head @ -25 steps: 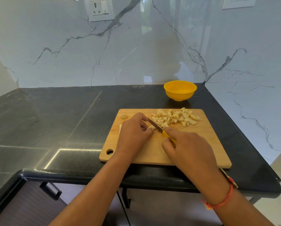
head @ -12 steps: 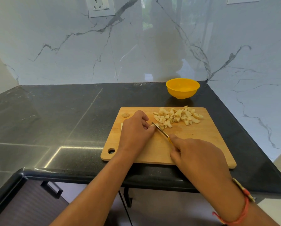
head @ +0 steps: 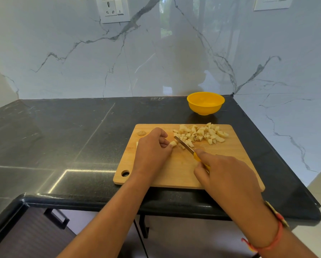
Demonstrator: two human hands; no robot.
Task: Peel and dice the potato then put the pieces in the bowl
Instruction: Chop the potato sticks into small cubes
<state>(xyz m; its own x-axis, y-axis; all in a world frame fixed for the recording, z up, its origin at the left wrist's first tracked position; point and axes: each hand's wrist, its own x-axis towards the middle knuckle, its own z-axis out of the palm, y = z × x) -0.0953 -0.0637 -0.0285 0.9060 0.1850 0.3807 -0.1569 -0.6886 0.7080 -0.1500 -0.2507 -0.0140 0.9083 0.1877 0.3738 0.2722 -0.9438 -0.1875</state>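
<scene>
A wooden cutting board (head: pixel 178 175) lies on the black counter. A heap of diced potato pieces (head: pixel 202 134) covers its far right part. My left hand (head: pixel 152 149) curls over a remaining potato piece (head: pixel 173 143) and pins it to the board. My right hand (head: pixel 224 174) grips a knife with a yellow handle; its blade (head: pixel 184 145) rests just right of that piece. The yellow bowl (head: pixel 205 103) stands behind the board and looks empty.
A small brownish potato scrap (head: pixel 141 133) lies at the board's far left corner. The black counter (head: pixel 63 138) stretches left, ending at marble walls behind and to the right. Its front edge runs just below the board, with a cabinet handle (head: pixel 56 218) underneath.
The knife has slid slightly toward me and to the right along the board. More of the piece under my left fingers shows now. The camera has shifted a little.
</scene>
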